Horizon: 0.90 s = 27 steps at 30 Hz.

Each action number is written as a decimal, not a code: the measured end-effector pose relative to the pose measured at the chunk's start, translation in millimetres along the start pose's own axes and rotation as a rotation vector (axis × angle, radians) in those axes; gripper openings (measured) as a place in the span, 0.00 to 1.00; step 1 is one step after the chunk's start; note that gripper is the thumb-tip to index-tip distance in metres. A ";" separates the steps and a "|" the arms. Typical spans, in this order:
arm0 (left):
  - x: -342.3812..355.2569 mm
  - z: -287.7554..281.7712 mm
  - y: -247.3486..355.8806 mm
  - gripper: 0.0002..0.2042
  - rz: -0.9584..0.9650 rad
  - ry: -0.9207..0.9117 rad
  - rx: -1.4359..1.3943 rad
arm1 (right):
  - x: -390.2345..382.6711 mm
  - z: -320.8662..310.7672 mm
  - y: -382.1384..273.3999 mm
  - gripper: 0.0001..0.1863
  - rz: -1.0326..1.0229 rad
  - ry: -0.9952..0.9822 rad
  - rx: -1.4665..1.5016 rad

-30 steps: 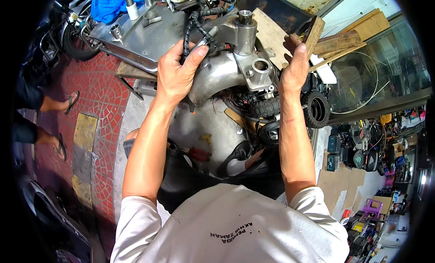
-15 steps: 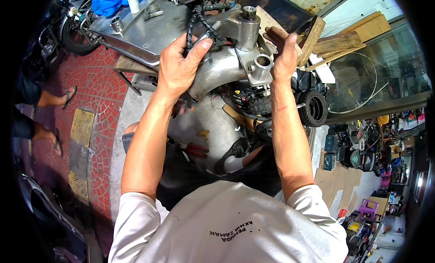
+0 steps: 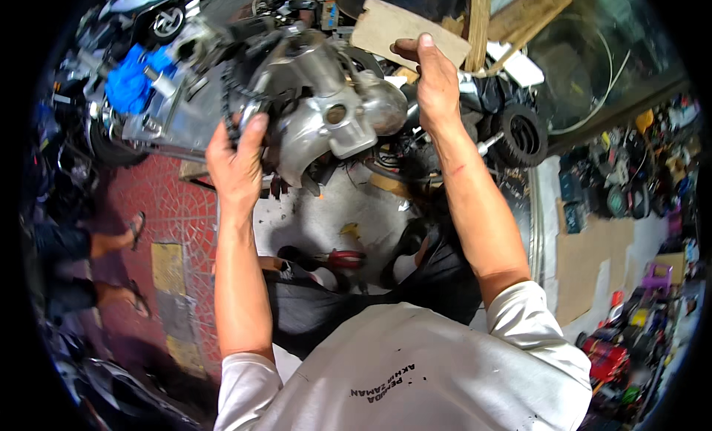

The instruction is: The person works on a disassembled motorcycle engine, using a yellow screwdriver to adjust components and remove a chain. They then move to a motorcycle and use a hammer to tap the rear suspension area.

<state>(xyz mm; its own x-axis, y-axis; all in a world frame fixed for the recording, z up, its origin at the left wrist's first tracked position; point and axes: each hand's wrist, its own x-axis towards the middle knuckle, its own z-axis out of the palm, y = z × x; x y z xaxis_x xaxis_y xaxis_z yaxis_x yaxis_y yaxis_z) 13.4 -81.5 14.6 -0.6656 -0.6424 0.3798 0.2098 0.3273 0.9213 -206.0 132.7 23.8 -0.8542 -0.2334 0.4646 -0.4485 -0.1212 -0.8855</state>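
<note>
My left hand (image 3: 236, 160) grips the left side of a shiny metal assembly (image 3: 300, 142) beside a black wrapped cable (image 3: 230, 90); its fingertips are partly hidden. The assembly has a curved body, a hole in a plate and a metal cylinder (image 3: 311, 64) angled on top, somewhat blurred. My right hand (image 3: 437, 82) is raised just right of the assembly, fingers apart, in front of a pale board (image 3: 393, 23).
A metal-topped bench (image 3: 167, 123) bears a blue plastic bag (image 3: 126, 86). A tyre (image 3: 519, 138), timber (image 3: 534, 19) and glass panel (image 3: 578, 82) stand right. Red-handled pliers (image 3: 345, 259) lie on the floor. Another person's legs (image 3: 107, 245) are at left.
The view has shifted. The metal assembly looks turned and tilted, its cylinder now leaning. My left hand moved left and lower in view with it; my right hand moved slightly left and up.
</note>
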 end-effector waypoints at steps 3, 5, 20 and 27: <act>0.2 4.5 -14.4 0.13 0.100 0.104 -0.050 | -13.0 -22.3 24.0 0.27 0.026 0.035 -0.054; -0.3 11.4 -11.8 0.15 0.145 0.095 -0.015 | -21.5 -36.9 38.1 0.27 0.086 0.059 -0.203; 5.5 19.9 -14.3 0.17 0.266 0.263 0.356 | -34.4 -70.1 4.0 0.21 0.064 -0.158 -0.221; 1.5 38.7 -4.5 0.20 0.284 0.292 0.331 | -31.7 -71.4 3.2 0.20 0.074 -0.244 -0.252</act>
<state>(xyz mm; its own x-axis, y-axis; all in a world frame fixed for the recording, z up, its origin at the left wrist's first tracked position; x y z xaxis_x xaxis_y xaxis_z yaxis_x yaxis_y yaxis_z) -16.2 -57.1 7.8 -0.3777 -0.6474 0.6620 0.0840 0.6880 0.7208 -199.0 208.7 6.3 -0.8125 -0.4596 0.3586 -0.4646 0.1389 -0.8745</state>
